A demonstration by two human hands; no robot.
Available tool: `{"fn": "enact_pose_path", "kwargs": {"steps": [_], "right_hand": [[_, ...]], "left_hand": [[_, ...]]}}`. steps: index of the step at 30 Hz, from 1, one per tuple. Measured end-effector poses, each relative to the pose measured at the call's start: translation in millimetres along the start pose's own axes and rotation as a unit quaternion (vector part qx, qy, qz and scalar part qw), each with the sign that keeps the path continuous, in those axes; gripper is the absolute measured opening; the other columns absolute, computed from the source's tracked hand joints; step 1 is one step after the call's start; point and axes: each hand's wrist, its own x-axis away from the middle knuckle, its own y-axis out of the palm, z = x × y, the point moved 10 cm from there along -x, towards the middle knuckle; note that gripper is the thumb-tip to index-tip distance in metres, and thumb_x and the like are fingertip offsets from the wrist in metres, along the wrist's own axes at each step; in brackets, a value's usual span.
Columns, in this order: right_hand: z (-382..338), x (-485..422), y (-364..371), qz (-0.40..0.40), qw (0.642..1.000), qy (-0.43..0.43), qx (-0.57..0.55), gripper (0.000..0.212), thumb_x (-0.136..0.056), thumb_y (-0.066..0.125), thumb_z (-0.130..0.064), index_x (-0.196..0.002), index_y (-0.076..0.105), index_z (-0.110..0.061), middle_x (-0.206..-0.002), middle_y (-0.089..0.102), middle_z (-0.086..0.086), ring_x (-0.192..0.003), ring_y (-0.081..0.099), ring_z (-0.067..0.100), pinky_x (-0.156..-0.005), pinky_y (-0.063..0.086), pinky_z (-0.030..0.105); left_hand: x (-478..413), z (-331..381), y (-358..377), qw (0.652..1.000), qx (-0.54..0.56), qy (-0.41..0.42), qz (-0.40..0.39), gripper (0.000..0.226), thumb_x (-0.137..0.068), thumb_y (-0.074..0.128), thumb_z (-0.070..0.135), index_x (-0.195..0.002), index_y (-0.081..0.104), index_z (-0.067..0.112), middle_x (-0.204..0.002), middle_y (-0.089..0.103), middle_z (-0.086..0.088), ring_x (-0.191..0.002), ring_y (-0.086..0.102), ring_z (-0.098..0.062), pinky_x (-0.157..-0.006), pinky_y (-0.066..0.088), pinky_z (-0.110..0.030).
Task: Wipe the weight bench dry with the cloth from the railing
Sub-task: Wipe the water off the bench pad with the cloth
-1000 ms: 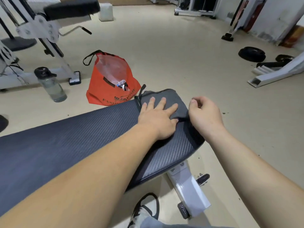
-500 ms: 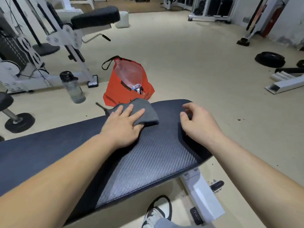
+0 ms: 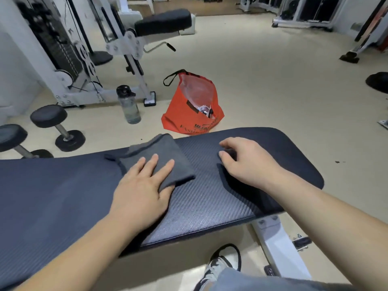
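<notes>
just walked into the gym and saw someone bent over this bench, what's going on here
A person is wiping the weight bench with a grey cloth. The left hand presses flat on the cloth with straight fingers, near the far edge of the pad. The right hand rests on the pad beside it, fingers loosely curled, holding nothing. An orange bag and a water bottle stand on the floor beyond the bench.
</notes>
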Motion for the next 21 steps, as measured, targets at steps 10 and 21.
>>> {"fn": "enact_pose_path", "kwargs": {"steps": [10, 21], "right_hand": [[-56, -12, 27, -0.042, 0.997, -0.052, 0.027, 0.036, -0.1, 0.056, -0.039, -0.13, 0.066, -0.023, -0.126, 0.067, -0.003, -0.121, 0.059, 0.019, -0.097, 0.053, 0.042], [-49, -27, 13, 0.028, 0.999, -0.008, 0.031, 0.034, -0.1, 0.052, -0.028, -0.13, 0.067, -0.023, -0.132, 0.069, 0.002, -0.127, 0.06, 0.026, -0.1, 0.053, 0.045]], "left_hand": [[35, -7, -3, 0.992, -0.068, 0.102, -0.001, 0.068, -0.091, 0.025, 0.075, -0.154, 0.027, 0.051, -0.159, 0.044, 0.0, -0.131, 0.048, -0.032, -0.103, 0.046, -0.048], [-6, 95, -1, 0.979, -0.049, 0.19, 0.045, 0.06, -0.093, 0.028, 0.067, -0.149, 0.034, 0.049, -0.158, 0.037, 0.002, -0.134, 0.033, -0.034, -0.099, 0.03, -0.052]]}}
